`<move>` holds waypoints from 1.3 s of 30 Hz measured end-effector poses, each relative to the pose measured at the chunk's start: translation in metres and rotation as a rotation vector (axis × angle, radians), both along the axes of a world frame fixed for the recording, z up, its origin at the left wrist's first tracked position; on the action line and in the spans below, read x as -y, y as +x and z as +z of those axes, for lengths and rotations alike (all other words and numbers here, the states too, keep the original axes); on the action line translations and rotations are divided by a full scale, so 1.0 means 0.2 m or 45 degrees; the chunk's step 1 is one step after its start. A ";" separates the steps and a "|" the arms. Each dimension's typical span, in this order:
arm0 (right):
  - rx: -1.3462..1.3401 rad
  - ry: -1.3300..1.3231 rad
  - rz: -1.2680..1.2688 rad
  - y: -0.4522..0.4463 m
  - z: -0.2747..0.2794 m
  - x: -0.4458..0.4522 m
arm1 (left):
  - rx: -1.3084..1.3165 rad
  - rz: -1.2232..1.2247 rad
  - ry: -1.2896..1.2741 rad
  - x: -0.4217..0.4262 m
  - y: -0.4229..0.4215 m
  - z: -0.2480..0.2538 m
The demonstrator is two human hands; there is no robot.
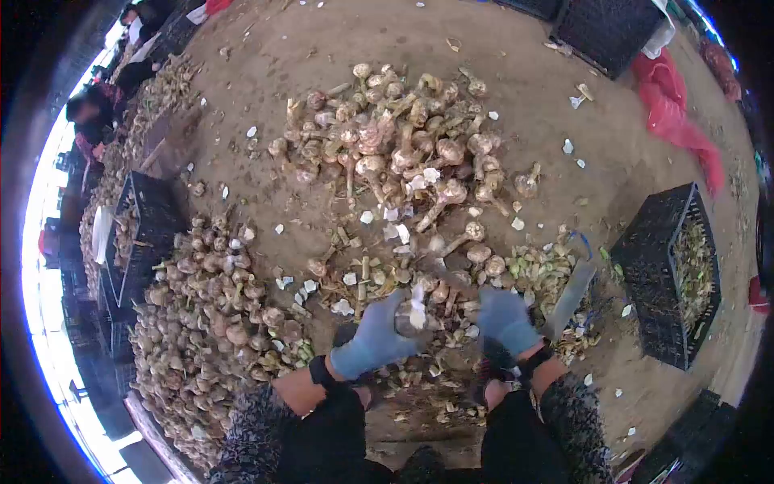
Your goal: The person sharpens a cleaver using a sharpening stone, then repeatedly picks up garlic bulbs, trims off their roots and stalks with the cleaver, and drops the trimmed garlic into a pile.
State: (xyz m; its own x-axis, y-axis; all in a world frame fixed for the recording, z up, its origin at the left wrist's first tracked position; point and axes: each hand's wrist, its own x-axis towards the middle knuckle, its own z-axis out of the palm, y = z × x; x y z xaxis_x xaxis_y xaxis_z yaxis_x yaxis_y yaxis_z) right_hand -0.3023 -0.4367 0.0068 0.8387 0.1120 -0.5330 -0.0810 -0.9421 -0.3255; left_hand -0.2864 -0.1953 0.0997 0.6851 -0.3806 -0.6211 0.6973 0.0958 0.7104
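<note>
My left hand [373, 337], in a blue-grey glove, is closed around a garlic bulb [416, 319] low in the middle of the head view. My right hand [508, 321], gloved alike, is curled just to the right and blurred by motion. A brownish smear runs from it toward the bulb; what it holds cannot be made out. Beneath and between the hands lie loose bulbs, cut stalks and white skin flakes. Beyond them spreads a heap of garlic with stalks [403, 137]. Close to my right wrist, a flat grey strip [571, 297] slants over green-white trimmings [540, 270].
Trimmed bulbs form a large pile [218, 315] at left, beside black crates [157, 230]. On the right stands a black crate [653, 270] holding stalk scraps. A red mesh bag [669, 101] and another crate [605, 32] lie farther back. People [93, 113] sit at far left.
</note>
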 end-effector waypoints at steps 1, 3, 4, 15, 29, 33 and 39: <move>0.105 -0.027 -0.066 -0.04 -0.10 0.15 | 0.688 -0.453 0.632 -0.01 0.00 0.08; 0.271 -0.051 -0.119 -0.08 -0.06 0.23 | 0.605 -0.236 0.404 -0.06 -0.01 0.06; 0.325 0.098 -0.291 -0.06 0.03 0.23 | 0.557 -0.180 0.431 -0.08 0.00 0.01; -0.094 0.590 0.256 0.06 0.21 -0.15 | 1.592 -1.333 1.076 -0.02 -0.05 -0.21; -0.084 1.149 -0.851 -0.06 0.02 0.33 | 0.741 -0.790 2.640 -1.20 0.07 -0.07; 0.022 0.931 -0.682 -0.04 0.01 0.23 | 0.765 -0.652 1.688 -0.62 0.16 -0.29; 0.058 0.848 -0.589 -0.17 -0.10 0.25 | 0.803 -1.167 1.389 0.21 0.15 -0.65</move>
